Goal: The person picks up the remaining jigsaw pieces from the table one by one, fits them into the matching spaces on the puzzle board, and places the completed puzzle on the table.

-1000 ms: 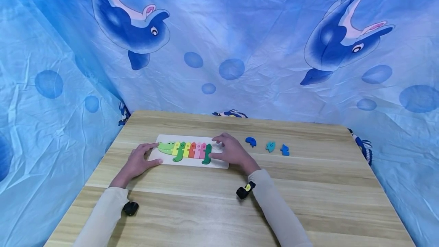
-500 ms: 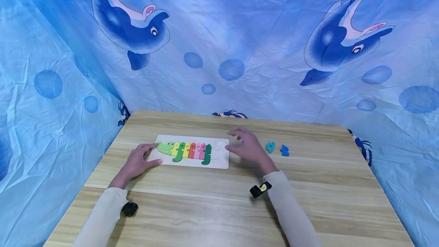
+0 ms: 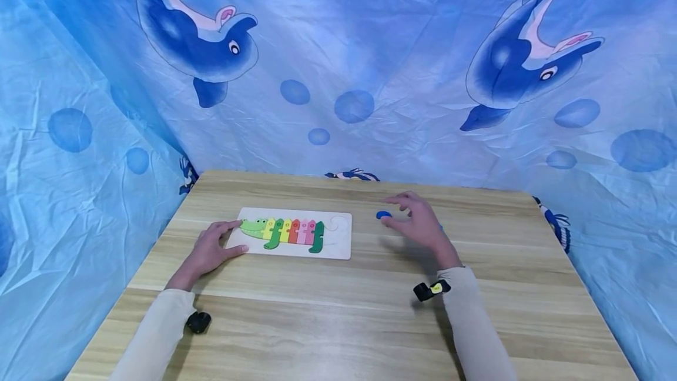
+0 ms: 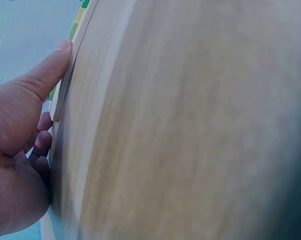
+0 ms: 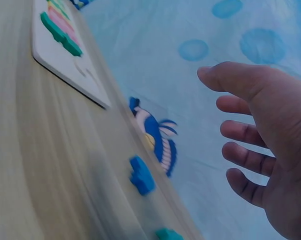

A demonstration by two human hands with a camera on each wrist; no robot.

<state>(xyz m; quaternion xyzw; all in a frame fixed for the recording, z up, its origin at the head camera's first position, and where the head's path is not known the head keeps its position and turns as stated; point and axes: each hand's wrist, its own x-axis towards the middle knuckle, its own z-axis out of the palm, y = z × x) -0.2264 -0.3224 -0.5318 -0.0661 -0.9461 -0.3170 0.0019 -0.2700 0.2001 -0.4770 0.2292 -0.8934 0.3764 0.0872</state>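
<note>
A white puzzle board point(image 3: 338, 246) carries a crocodile point(image 3: 293, 231) of coloured pieces, with a bare curled tail outline at its right end. My left hand point(image 3: 209, 248) holds the board's left end between thumb and fingers; in the left wrist view the thumb point(image 4: 50, 67) lies along the board's edge. My right hand point(image 3: 420, 225) hovers to the right of the board, thumb and fingers spread, nothing between them. Just left of its thumb lies a dark blue puzzle piece point(image 3: 383, 214). In the right wrist view, the blue piece point(image 5: 142, 176) and part of a teal piece point(image 5: 168, 234) show.
The wooden table point(image 3: 296, 310) ends at a blue sea-print cloth point(image 3: 338, 63) behind and at both sides. A sliver of another blue piece point(image 3: 441, 227) peeks out behind my right hand, which hides the teal piece in the head view.
My right hand has left the board's right end and moved right, past the dark blue piece, which shows again. The left hand has stayed on the board.
</note>
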